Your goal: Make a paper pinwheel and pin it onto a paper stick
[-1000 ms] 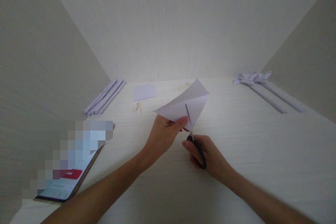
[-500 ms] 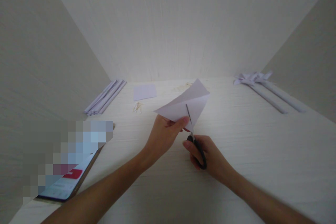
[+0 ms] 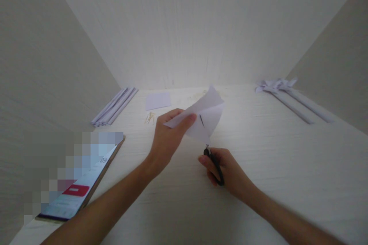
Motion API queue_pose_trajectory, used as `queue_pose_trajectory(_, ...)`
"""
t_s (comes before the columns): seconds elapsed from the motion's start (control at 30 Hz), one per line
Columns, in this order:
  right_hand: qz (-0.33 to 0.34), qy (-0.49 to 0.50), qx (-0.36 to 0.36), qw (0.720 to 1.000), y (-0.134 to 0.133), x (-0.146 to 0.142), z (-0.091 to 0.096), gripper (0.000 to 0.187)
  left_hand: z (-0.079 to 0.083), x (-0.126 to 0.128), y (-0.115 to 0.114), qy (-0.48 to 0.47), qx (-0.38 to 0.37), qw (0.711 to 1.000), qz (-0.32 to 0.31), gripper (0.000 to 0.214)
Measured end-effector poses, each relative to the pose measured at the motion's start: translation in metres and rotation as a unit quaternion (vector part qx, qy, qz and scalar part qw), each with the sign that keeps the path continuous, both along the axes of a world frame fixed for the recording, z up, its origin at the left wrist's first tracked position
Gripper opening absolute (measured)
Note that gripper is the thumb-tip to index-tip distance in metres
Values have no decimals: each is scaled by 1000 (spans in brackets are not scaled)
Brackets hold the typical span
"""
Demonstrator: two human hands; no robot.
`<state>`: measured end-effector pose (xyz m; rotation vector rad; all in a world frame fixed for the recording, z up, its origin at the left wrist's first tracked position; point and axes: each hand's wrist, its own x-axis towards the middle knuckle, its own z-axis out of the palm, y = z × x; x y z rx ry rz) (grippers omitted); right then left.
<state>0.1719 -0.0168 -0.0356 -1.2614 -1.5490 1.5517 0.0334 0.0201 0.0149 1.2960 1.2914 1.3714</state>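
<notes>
My left hand (image 3: 166, 138) pinches a folded white paper sheet (image 3: 207, 113) by its left corner and holds it above the table. A short dark cut line shows in the middle of the paper. My right hand (image 3: 227, 170) is closed round the black handles of a pair of scissors (image 3: 213, 160). The scissor tip sits just below the paper's lower edge, close to it; I cannot tell if it touches.
A phone (image 3: 77, 189) lies at the near left of the pale wooden table (image 3: 287, 168). Rolled paper sticks (image 3: 115, 105) lie far left, paper pinwheels on sticks (image 3: 287, 92) far right. A small paper square (image 3: 157, 100) and tiny wooden pieces (image 3: 150, 117) lie at the back.
My left hand has lifted and moved left with the paper, turning it. The scissor blades have slipped out of the cut, and my right hand stays nearly in place.
</notes>
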Motion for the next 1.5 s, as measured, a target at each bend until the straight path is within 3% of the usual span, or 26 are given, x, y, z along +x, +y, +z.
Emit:
queue_pose_trajectory(0.2,-12,0,9,1000,1,-1,0,41,3,-5,4,-65,29,997,4,14)
queue_pose_trajectory(0.47,-50,9,58,997,3,2,3,44,-1,6,-3,-3,-67,991,-112,10)
queue_pose_trajectory(0.63,-48,38,50,997,2,1,2,42,-4,7,-3,15,-68,983,-169,11)
queue_pose_trajectory(0.7,-46,38,55,997,3,1,2,41,-3,6,-2,12,-56,987,-150,11)
queue_pose_trajectory(0.9,-45,14,90,995,2,2,3,41,-3,0,2,15,25,999,15,18)
queue_pose_trajectory(1.0,-30,-8,91,995,-1,2,6,36,-2,-2,3,29,53,997,55,22)
queue_pose_trajectory(1.17,1,-61,91,994,-3,1,9,36,2,1,1,53,81,992,80,26)
queue_pose_trajectory(1.5,26,-161,122,979,-2,0,5,36,1,5,-2,50,89,993,56,23)
